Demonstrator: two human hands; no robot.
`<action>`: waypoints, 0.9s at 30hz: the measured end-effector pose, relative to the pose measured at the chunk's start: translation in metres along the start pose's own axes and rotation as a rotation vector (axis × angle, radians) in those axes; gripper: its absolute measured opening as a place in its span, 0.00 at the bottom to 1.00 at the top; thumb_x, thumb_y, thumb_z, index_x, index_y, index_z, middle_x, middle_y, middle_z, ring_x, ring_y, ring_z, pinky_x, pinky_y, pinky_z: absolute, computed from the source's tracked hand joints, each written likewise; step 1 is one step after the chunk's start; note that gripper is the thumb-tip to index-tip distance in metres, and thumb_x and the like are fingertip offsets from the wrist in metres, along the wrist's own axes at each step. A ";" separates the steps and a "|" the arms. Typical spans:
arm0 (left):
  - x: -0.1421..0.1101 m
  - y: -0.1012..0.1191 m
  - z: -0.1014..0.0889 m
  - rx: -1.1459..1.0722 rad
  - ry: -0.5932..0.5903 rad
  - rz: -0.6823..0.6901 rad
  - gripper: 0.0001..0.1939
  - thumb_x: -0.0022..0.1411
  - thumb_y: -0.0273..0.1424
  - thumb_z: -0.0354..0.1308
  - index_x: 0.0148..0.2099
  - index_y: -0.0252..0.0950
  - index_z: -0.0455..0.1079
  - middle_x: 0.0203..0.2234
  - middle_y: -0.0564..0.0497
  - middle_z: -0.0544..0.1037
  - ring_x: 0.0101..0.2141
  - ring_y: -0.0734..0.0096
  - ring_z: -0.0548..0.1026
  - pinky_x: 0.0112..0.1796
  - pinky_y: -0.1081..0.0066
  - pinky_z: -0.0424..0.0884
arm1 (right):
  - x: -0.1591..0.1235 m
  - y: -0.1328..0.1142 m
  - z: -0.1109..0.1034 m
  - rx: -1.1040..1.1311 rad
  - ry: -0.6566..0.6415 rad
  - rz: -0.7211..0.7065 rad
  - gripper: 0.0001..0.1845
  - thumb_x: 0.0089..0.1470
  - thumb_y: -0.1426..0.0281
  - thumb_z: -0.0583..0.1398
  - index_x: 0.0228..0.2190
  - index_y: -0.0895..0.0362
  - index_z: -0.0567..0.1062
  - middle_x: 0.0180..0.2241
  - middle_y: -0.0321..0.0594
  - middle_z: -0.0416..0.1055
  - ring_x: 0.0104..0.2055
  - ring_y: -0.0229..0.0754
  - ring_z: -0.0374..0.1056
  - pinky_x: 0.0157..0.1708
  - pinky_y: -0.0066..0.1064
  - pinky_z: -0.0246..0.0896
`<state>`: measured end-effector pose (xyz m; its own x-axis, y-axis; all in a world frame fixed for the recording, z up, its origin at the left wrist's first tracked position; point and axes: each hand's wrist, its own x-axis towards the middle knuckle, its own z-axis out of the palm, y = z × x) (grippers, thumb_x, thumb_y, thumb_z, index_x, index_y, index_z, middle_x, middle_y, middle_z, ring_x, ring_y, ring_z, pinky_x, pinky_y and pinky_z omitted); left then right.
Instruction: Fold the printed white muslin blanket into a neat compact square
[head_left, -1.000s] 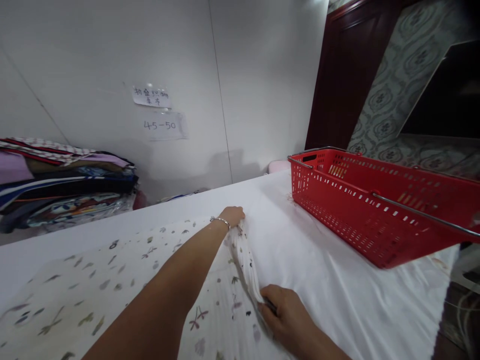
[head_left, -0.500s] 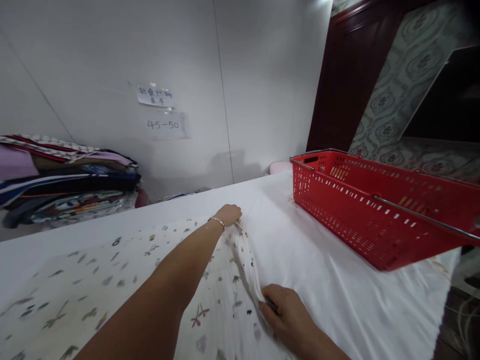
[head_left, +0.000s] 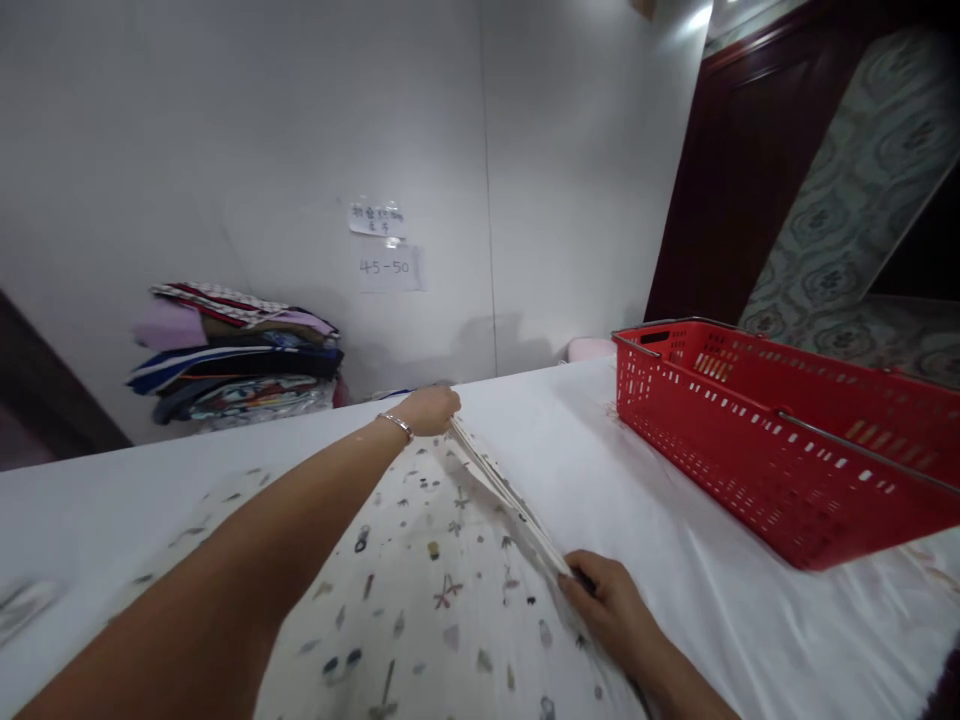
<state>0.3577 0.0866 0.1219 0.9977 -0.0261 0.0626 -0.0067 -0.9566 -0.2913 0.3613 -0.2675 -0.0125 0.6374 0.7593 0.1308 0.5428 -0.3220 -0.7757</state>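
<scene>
A cream cloth [head_left: 420, 560] printed with small plant-like motifs lies over the white-covered table [head_left: 675, 560]. My left hand [head_left: 431, 410], with a bracelet at the wrist, pinches the far corner of its right edge. Nearer to me, my right hand [head_left: 611, 600] grips the same edge, fingers closed round the layered hem. Between the two hands this edge is drawn nearly straight and lifted a little. My left forearm hides part of the cloth's left side.
A red plastic basket [head_left: 712, 440] with metal handles stands on the right of the table. A pile of folded clothes [head_left: 240, 350] is at the back left. Paper notes [head_left: 390, 268] are stuck to the grey wall. A pink object [head_left: 590, 348] shows behind the table.
The cloth's edge between my hands has gone from slack and bunched to stretched. My left hand has moved left and farther from my right hand. The view has shifted left.
</scene>
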 end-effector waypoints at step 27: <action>-0.417 0.126 0.047 -0.216 0.080 -0.400 0.07 0.59 0.24 0.47 0.29 0.36 0.60 0.27 0.49 0.70 0.32 0.68 0.68 0.33 0.70 0.62 | -0.066 -0.050 0.031 -0.575 -0.292 -0.825 0.14 0.60 0.73 0.47 0.42 0.55 0.70 0.36 0.44 0.73 0.34 0.41 0.69 0.30 0.29 0.63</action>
<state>-0.0561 -0.0090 0.0141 0.9166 0.3433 0.2052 0.3553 -0.9344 -0.0240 0.2747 -0.2840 -0.0013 -0.1642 0.9480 0.2725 0.9763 0.1958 -0.0928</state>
